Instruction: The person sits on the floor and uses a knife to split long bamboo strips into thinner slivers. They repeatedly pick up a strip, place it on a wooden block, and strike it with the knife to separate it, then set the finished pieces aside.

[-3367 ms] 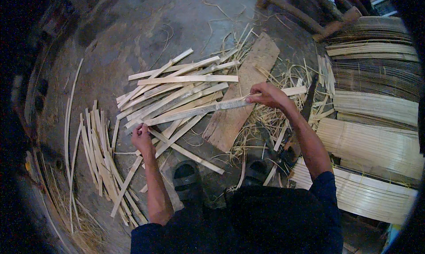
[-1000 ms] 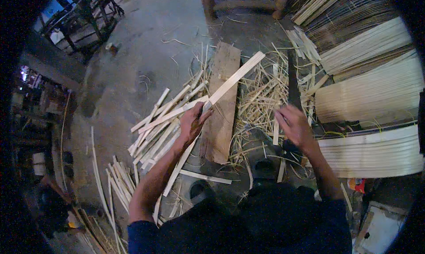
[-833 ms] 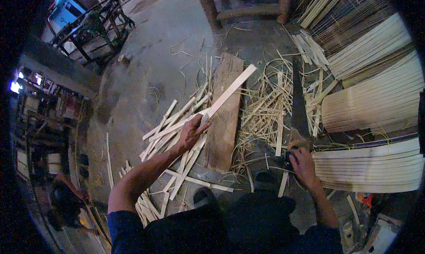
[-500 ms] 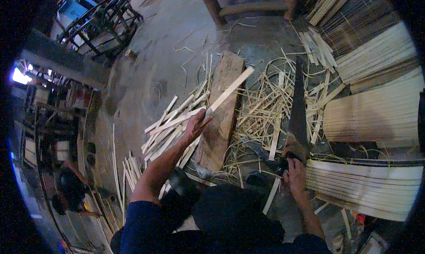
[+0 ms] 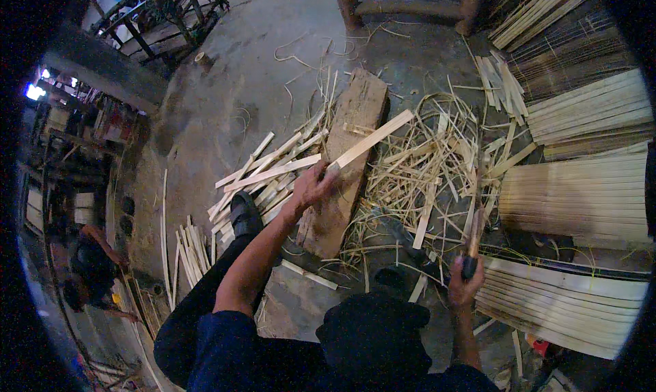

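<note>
A pale, flat bamboo slat (image 5: 374,139) slants across the worn wooden board (image 5: 326,229), its far end reaching past the board's right edge. My left hand (image 5: 316,186) is closed around the slat's near end, over the board. On the right, my right hand (image 5: 466,281) grips the dark handle of a machete (image 5: 474,236). Its blade points away from me and shows nearly edge-on, above the shavings. A short offcut (image 5: 358,129) lies on the board beside the held slat.
Cut slats (image 5: 263,180) are piled left of the board, near my shoe (image 5: 244,214). Tangled shavings (image 5: 424,166) cover the floor to its right. Slatted mats (image 5: 574,197) line the right side. A wooden frame (image 5: 410,9) stands ahead. Another person (image 5: 96,262) works at far left.
My right hand has turned the machete from broad side to nearly edge-on and moved slightly right and nearer. The left hand keeps the slat. My left leg and shoe now show beside the pile.
</note>
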